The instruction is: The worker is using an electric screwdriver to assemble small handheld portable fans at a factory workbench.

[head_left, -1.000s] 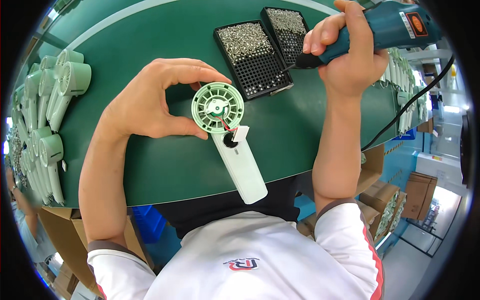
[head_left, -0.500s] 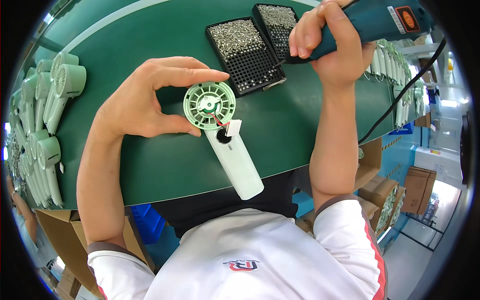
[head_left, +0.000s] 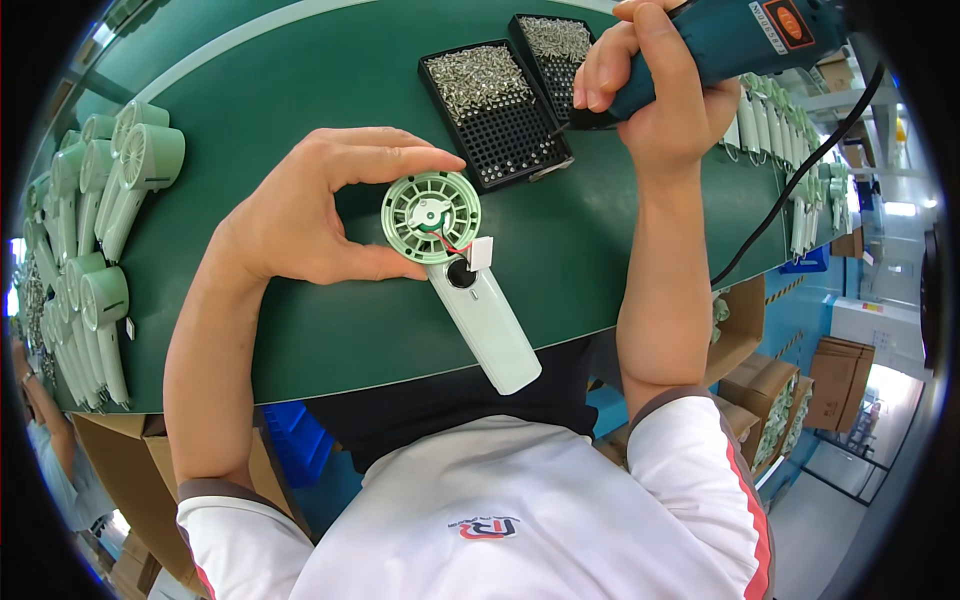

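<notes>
My left hand (head_left: 310, 210) curls thumb and fingers around the round head of a pale green handheld fan (head_left: 487, 325). The fan's back is uncovered, showing a slotted ring, a motor hub, thin red and dark wires and a small white square piece (head_left: 481, 254). Its handle slants toward the table's near edge. In my right hand (head_left: 668, 95) is a teal electric screwdriver (head_left: 735, 45), gripped around its body. The thin bit points left, its tip by the right edge of a black screw tray (head_left: 487, 140), which is heaped with silvery screws above a grid of holes.
A second screw tray (head_left: 556, 50) stands behind the first. Many green fans (head_left: 145, 155) are piled at the left, with more fan parts (head_left: 770, 125) in rows at the right. A black cable (head_left: 810, 175) hangs from the screwdriver. Cardboard boxes (head_left: 755, 385) and a blue bin (head_left: 297, 440) sit below the table.
The whole scene has shifted slightly in view. My left hand and the fan appear a little further right; the screwdriver's bit stays near the tray's edge. Both grips look the same.
</notes>
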The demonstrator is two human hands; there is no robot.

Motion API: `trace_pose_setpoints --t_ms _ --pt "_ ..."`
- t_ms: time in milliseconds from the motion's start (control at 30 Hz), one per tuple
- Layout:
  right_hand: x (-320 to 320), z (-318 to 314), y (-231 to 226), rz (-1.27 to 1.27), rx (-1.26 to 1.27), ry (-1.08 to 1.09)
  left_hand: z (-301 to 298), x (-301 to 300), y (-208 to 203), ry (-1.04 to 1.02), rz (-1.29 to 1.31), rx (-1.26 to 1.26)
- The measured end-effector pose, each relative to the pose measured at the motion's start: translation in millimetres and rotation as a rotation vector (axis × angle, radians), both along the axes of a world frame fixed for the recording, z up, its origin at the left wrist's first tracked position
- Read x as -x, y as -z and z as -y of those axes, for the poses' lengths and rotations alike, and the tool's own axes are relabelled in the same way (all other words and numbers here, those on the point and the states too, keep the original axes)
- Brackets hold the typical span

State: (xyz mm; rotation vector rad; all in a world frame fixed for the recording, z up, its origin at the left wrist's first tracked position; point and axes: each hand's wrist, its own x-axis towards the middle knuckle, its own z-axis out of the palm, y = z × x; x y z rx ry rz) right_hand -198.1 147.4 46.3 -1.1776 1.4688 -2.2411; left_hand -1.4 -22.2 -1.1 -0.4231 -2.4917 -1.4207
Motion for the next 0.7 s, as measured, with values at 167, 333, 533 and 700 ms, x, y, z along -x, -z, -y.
trace_pose_setpoints --t_ms 167,333,533,700 --pt "6.5 -1.5 3.6 0.057 0.007 0.004 -0.7 1.2 -1.9 -0.016 -0.001 0.031" --pt "5.3 -1.1 2.2 0.057 0.011 0.039 -1.3 1.8 -1.1 -0.024 0.0 0.038" --pt "24.8 -6.3 10.9 -0.034 0.088 -0.057 -2.0 3.5 0.6 -0.016 -0.023 0.018" --pt "28.3 -10.6 6.0 -0.001 0.137 -0.198 1.4 -1.2 4.6 -0.032 -0.056 0.026"
